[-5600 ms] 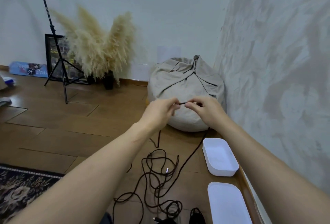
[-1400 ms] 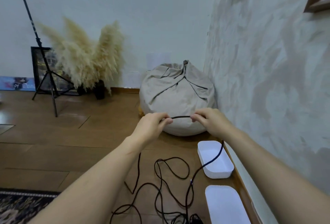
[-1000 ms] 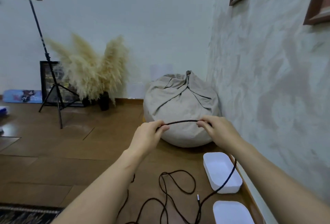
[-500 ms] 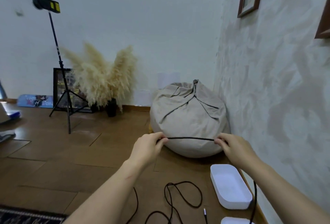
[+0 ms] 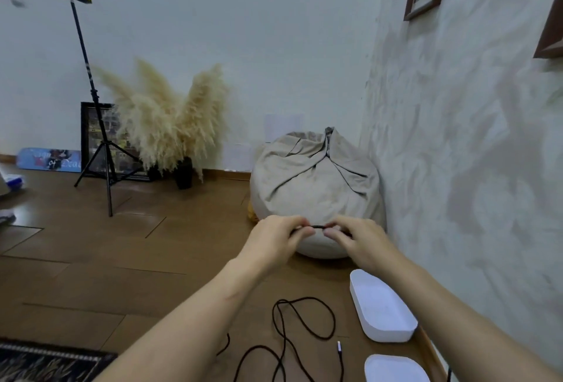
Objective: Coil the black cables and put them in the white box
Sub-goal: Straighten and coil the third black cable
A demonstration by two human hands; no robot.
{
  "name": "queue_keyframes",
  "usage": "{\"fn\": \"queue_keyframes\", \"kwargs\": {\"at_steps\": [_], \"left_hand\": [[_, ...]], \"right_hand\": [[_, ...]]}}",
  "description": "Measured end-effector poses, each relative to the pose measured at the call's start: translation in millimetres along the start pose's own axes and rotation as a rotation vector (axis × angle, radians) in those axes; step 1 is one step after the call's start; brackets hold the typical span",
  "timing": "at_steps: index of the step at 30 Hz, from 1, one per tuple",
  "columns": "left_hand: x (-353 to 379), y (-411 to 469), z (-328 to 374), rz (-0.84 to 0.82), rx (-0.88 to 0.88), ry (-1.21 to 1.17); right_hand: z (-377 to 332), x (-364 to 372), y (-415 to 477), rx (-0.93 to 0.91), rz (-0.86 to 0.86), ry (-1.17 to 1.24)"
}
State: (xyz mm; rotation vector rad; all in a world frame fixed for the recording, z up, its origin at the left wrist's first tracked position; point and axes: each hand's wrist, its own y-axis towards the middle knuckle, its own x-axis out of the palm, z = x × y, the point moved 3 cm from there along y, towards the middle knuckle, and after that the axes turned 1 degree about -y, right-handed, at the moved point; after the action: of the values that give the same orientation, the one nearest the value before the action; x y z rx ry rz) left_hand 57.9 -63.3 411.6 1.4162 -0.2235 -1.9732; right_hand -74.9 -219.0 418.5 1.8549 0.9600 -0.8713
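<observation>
Fingers of your left hand (image 5: 275, 237) and right hand (image 5: 355, 237) are pinched on a short stretch of black cable (image 5: 316, 226), held up in front of the beanbag (image 5: 316, 180), hands nearly touching. Rest of the cable lies in loose loops on the wood floor (image 5: 106, 259) below, w/ a plug end near the white box (image 5: 380, 308). Box sits open by the wall, nothing in it.
</observation>
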Motion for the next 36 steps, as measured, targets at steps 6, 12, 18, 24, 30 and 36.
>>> {"fn": "queue_keyframes", "kwargs": {"at_steps": [6, 12, 18, 24, 30, 36], "left_hand": [[-16, -14, -56, 0.034, -0.229, -0.013], [-1, -2, -2, -0.035, 0.003, -0.013], [-11, -11, -46, 0.032, -0.213, -0.018], [8, 1, 10, -0.007, -0.012, -0.065], [-10, -9, -41, 0.067, -0.200, -0.016], [-10, 7, 1, 0.048, -0.065, -0.122]], "right_hand": [[46, -22, -10, 0.257, 0.185, -0.144], [-4, -7, -2, -0.014, 0.039, 0.000], [42, -26, -10, 0.204, 0.187, -0.187], [-12, 0, 4, -0.066, 0.028, -0.073], [46, -23, -8, 0.169, 0.170, -0.141], [-9, 0, 12, -0.024, 0.002, 0.078]]}}
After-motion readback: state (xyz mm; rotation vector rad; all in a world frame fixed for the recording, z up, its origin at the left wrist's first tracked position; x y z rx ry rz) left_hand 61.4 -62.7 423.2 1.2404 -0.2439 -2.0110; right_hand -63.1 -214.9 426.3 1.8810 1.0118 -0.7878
